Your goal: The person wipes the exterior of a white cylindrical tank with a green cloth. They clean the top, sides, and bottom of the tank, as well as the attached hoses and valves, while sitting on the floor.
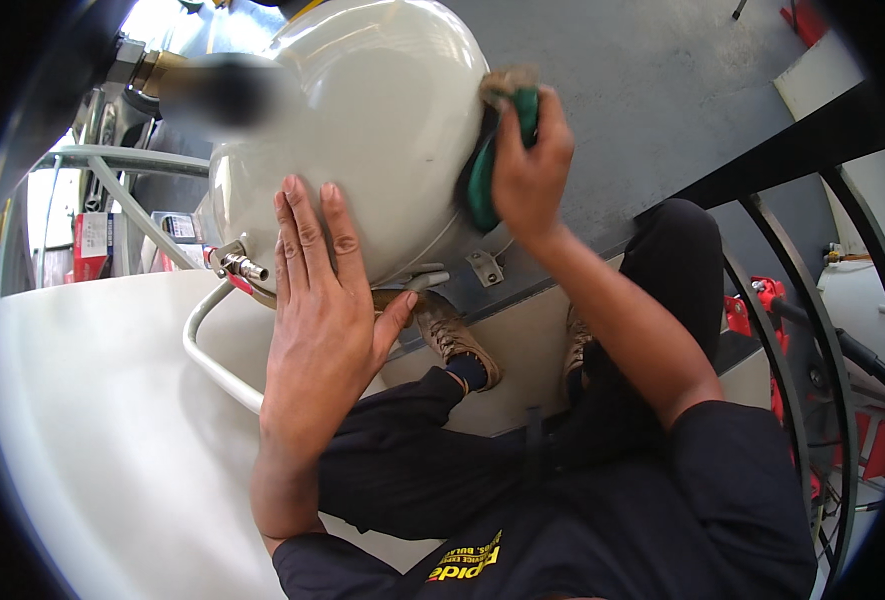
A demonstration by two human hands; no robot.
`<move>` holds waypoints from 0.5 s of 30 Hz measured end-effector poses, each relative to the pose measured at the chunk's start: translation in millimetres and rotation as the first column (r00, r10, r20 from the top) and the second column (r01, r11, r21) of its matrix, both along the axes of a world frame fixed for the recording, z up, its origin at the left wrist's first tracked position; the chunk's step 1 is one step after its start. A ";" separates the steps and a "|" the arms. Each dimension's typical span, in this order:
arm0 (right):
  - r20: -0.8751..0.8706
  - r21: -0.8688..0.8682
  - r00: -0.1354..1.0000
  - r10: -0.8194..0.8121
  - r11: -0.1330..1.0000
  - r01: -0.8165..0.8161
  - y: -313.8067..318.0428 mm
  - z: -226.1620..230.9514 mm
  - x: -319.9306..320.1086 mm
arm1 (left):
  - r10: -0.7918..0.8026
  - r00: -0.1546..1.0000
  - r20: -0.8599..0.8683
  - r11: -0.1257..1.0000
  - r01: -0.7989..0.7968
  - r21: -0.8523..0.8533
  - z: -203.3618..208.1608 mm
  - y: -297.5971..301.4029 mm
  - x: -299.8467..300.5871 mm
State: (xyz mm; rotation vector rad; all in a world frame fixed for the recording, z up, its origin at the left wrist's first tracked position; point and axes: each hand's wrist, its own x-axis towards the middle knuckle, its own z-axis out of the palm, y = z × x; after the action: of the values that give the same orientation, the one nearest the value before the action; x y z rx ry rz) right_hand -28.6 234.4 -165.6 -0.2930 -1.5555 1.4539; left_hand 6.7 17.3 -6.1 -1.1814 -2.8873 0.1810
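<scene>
Nearest, the left hand (325, 305) lies flat over the near end of a big cream tank (393, 120), middle, ring and little fingers close together, forefinger slightly apart, thumb spread wide. Just left of those fingers, a metal coupling (248, 267) juts from the tank's near left edge. Farther up, at the tank's right edge, here's the right hand (535, 165), thumb and curled fingers pinching a green cloth (482, 182), brownish at its bunched top; whether the cloth touches the tank, one can't tell. The tank is a closed shell, its contents hidden. Below its right edge, a metal bracket (485, 268) sits by the grey floor's (653, 100) near edge. And beyond the tank's left edge stands a red-and-white box (94, 243), contents out of sight.
</scene>
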 end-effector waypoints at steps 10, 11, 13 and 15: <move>-0.175 0.466 0.971 0.161 0.883 -0.062 -30.7 3.9 42.6 | 0.012 0.999 0.034 0.999 -0.010 -0.045 4.3 6.5 1.6; -0.178 0.489 0.966 0.188 0.869 -0.079 -27.2 6.6 39.2 | 0.015 0.999 0.036 0.999 -0.014 -0.041 4.4 4.7 1.8; -0.178 0.393 0.982 0.066 0.920 0.009 -8.5 14.4 14.3 | 0.009 1.000 0.023 1.000 -0.008 -0.019 2.4 2.2 1.3; -0.024 0.148 0.999 0.036 0.988 -0.032 19.2 28.9 -13.4 | 0.014 1.000 0.009 1.000 -0.014 -0.005 2.8 0.5 2.5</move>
State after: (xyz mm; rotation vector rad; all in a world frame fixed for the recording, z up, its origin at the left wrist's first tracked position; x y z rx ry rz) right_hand -42.0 253.7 -136.7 -0.1591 -1.6437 1.3545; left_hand 9.2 17.8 -3.3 -1.1660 -2.9055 0.1829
